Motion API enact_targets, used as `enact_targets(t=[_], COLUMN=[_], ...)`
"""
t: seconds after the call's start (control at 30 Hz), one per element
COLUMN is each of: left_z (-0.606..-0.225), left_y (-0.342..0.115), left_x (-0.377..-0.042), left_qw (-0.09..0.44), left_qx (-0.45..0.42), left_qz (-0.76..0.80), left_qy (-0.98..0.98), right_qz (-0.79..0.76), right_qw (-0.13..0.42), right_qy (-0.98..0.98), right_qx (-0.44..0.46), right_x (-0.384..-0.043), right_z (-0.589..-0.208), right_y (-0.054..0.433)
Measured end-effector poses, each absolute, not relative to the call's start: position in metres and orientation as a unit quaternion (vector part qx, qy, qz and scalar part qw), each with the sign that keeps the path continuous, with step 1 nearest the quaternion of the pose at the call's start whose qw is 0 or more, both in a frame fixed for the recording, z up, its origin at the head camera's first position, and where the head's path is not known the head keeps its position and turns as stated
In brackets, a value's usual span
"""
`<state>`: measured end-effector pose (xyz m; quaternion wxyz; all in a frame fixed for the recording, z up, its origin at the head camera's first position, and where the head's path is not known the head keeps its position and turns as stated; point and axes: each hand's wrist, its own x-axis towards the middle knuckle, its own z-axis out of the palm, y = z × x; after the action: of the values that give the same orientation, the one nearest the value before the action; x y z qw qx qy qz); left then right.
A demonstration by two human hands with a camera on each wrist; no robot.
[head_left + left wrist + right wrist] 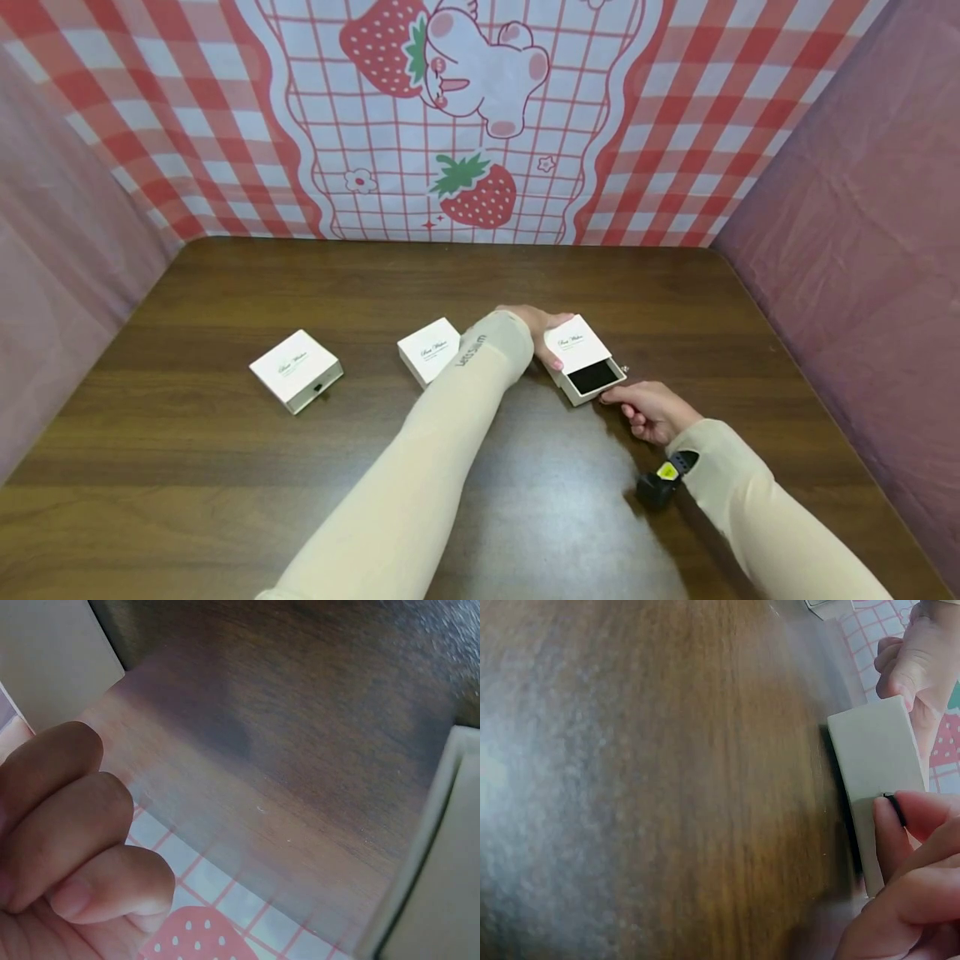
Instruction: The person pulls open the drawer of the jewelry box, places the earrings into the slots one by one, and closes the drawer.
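A white drawer-style gift box with printed lettering is at the right of the table, its drawer partly pulled out and showing a black lining. My left hand grips the box's outer sleeve from the left, thumb along the near side. At the drawer's front, thumb and forefinger of my right hand pinch a small black pull tab. Curled fingers of the left hand show in the left wrist view, beside the box's pale side. A tiny shiny piece appears at the drawer's right edge.
A second white box stands in the middle, partly covered by my left sleeve. Further left is a third, closed box with a black tab. The brown wooden table meets a red-checked cloth at the back.
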<state>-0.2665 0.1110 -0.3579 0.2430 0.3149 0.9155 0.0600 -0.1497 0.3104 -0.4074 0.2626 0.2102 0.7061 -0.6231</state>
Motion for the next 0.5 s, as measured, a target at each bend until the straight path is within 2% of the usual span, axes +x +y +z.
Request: enact_targets(t=[0.5], left_z=[-0.36], left_y=[0.1121], left_x=[-0.2664], left_qw=[0.239], left_qx=[0.32], left_qz=[0.05], left_qy=[0.916], right_qz=[-0.624], right_qw=[0.278], right_qy=[0.701], right_qx=[0.207], right_x=[-0.1444], right_z=[-0.4068], right_y=[0.3132])
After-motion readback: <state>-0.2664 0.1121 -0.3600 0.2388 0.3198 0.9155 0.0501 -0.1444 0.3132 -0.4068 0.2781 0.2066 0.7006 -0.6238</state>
